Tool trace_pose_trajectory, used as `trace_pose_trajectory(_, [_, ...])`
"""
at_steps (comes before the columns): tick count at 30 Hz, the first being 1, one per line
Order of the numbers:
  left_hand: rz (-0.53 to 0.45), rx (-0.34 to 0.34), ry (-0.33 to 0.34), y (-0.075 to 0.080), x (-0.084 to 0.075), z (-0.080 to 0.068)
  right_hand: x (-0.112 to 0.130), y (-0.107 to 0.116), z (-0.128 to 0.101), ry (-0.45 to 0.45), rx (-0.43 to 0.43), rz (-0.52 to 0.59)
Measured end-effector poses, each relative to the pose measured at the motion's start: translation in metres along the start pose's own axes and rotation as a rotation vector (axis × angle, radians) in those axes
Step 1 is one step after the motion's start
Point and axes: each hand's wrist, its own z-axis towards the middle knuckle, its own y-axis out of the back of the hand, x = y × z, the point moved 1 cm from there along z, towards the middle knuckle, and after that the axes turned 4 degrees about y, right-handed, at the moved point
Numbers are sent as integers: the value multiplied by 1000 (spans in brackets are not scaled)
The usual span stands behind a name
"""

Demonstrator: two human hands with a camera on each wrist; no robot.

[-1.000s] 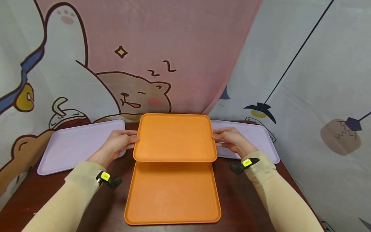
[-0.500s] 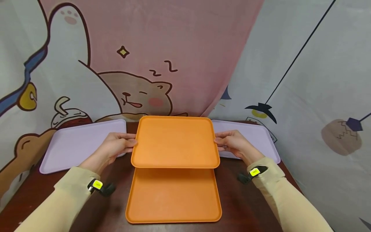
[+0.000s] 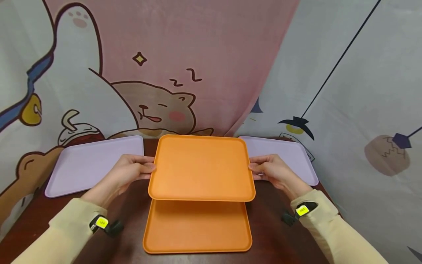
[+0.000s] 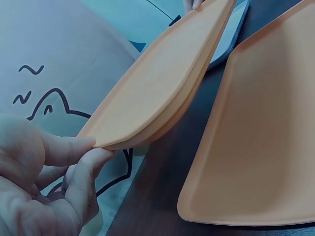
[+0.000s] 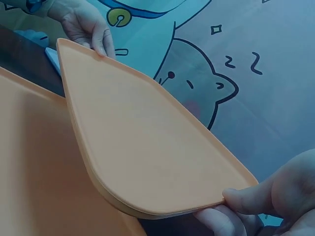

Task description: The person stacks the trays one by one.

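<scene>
An orange rectangular tray (image 3: 202, 168) is held up in the air, its near edge above a second orange tray (image 3: 197, 229) that lies on the table. My left hand (image 3: 130, 172) pinches its left edge between thumb and fingers. At the opposite edge, my right hand (image 3: 275, 171) pinches it the same way. In the left wrist view the raised tray (image 4: 157, 83) shows a layered rim; I cannot tell whether it is one tray or a stack. The right wrist view shows the thumb on top of the tray (image 5: 142, 132) and fingers beneath.
A pale lilac tray (image 3: 92, 165) lies at the back left of the dark wooden table (image 3: 270, 234). Another lilac tray (image 3: 283, 156) lies at the back right, partly behind the right hand. A printed cloth (image 3: 211, 55) hangs behind the table.
Both hands have brought the held orange tray nearer to me, and it covers more of the lower tray in the head view. The lilac trays have stayed put.
</scene>
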Motion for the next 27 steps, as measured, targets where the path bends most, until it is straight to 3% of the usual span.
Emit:
trace_pose_trajectory(14, [28, -8, -16, -2, -4, -21, 10, -7, -20, 27, -40, -24])
trace_pose_trajectory(27, [43, 0, -15, -5, -7, -32, 11, -6, -36, 42, -17, -41])
